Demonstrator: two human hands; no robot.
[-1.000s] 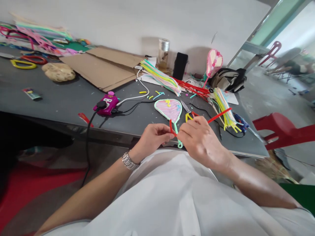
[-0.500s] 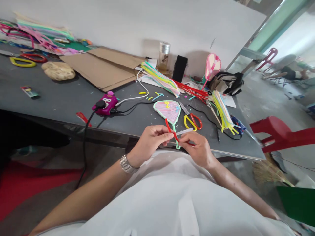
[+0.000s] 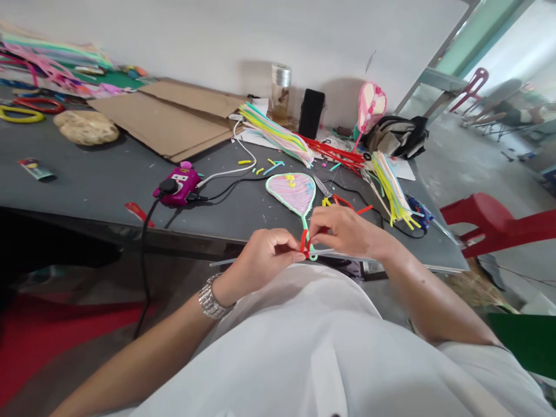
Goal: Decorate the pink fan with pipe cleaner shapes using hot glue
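Note:
My left hand [image 3: 264,258], with a metal watch on the wrist, pinches a red pipe cleaner [image 3: 304,240] against a thin whitish strip [image 3: 324,252]. The strip runs sideways past both hands. My right hand [image 3: 341,230] is closed on the red pipe cleaner, which bends up in a loop between my fingertips. A red end sticks out beyond the right hand. Just behind lies a fan-shaped piece [image 3: 292,192] with a green fuzzy outline, pink filling, yellow and blue bits, and a green handle ending in a ring. Scissors [image 3: 343,200] with red and yellow handles are partly hidden by my right hand.
On the grey table are a purple power adapter [image 3: 178,185], cardboard [image 3: 174,119], a stone [image 3: 86,127], and pipe cleaner bundles [image 3: 278,136]. A bottle [image 3: 281,92], a phone [image 3: 311,113] and a pink heart-shaped piece [image 3: 370,109] stand by the wall. A red chair [image 3: 486,217] is at the right.
The red pipe cleaner has gone from lying across the whitish strip to being bent in a loop around it. My right hand has turned over it, moving up and left, now covering part of the scissors.

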